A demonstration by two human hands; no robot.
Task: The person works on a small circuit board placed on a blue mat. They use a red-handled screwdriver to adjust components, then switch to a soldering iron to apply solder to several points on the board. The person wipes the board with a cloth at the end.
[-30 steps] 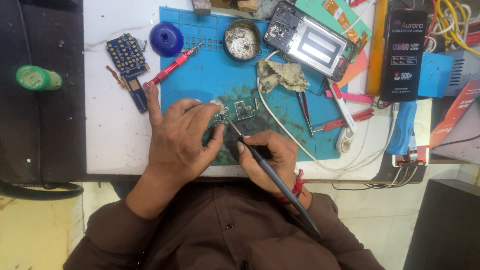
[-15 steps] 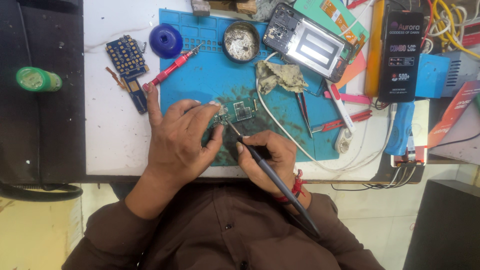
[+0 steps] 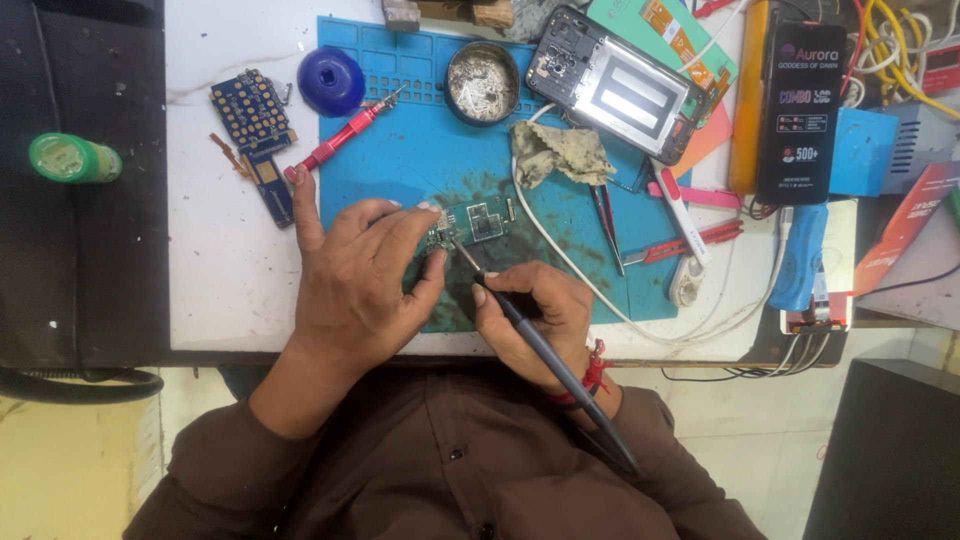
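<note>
Frame centre: left hand is pinching board w/ curled fingers on mat; right hand is gripping iron, tip touching board.

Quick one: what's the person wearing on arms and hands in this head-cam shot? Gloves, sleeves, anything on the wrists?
No gloves: both the left hand and the right hand are bare. Long dark brown sleeves of a buttoned shirt cover both forearms, ending short of the wrists. A red thread band is tied round the right wrist. No rings or watch are visible.
</note>
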